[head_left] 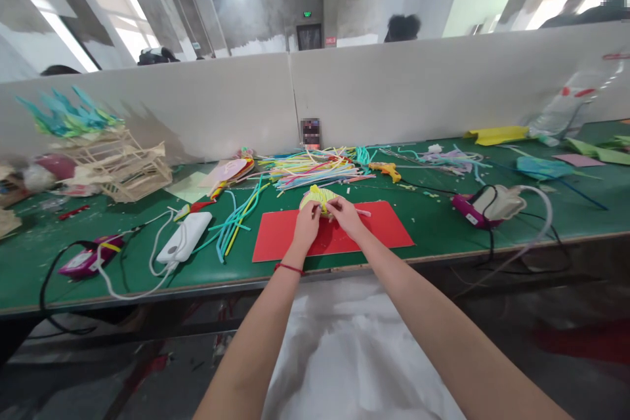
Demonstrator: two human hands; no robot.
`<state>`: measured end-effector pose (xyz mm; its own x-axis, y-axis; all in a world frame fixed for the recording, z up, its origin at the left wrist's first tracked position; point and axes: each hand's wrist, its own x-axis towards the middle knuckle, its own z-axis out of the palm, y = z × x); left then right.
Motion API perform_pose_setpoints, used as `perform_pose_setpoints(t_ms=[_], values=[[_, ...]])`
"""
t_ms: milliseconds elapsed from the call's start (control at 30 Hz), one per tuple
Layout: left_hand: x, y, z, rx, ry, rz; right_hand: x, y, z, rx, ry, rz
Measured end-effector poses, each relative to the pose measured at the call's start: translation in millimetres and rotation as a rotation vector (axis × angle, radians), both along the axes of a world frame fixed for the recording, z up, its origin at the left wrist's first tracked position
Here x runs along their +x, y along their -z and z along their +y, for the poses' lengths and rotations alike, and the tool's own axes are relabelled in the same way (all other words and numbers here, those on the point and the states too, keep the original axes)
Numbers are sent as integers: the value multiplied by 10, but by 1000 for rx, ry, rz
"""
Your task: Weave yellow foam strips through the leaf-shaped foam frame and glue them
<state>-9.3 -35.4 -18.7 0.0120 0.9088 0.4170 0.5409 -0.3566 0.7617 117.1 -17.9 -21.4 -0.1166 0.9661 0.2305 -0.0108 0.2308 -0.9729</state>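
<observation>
Both my hands meet over a red sheet (384,226) on the green table (433,223). My left hand (306,223) is closed on the near edge of a small yellow woven piece (317,196) made of straws. My right hand (344,213) pinches the same piece from the right, with a thin pale straw (363,212) sticking out past its fingers. A red band sits on my left wrist (288,268).
A heap of coloured straws (310,169) lies behind the piece, with a yellow glue gun (386,170) beside it. A white power bank (184,237) with cables lies to the left, a wooden stick frame (123,167) at far left. White partition behind; other people beyond it.
</observation>
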Motion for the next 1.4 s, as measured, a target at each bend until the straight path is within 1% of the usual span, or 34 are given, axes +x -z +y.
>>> perform_pose_setpoints(t_ms=[67, 167, 300, 400, 567, 633, 700, 833, 967, 1200, 1300, 1400], values=[[2, -6, -5, -23, 20, -19, -2, -4, -7, 4, 3, 5], [3, -18, -19, -37, 8, -2, -5, -11, -12, 4, -3, 3], [5, -34, -49, 18, -61, 132, -8, -3, -4, 5, -9, -9], [19, -54, -91, 65, -108, 261, -12, 19, 9, 6, 17, -13], [39, -82, -146, 114, -150, 357, -27, 29, 8, 14, 26, -9], [26, -74, -139, 115, -148, 341, -33, 19, -2, 13, 29, 0], [3, -53, -113, 102, -127, 265, -37, 9, -11, 24, 31, -7], [-40, -3, -46, 46, -65, 119, -44, 14, -13, 9, -14, 1], [-49, 17, -14, -5, -34, 76, -63, 42, -6, 7, -31, 31], [-66, 11, -30, -100, -10, -36, -86, 52, -21, 23, -41, 39], [-65, 6, -30, -106, -6, -66, -80, 27, -31, -11, -54, 69], [-51, -10, -31, -115, 24, -97, -69, -1, -36, -62, -68, 110]])
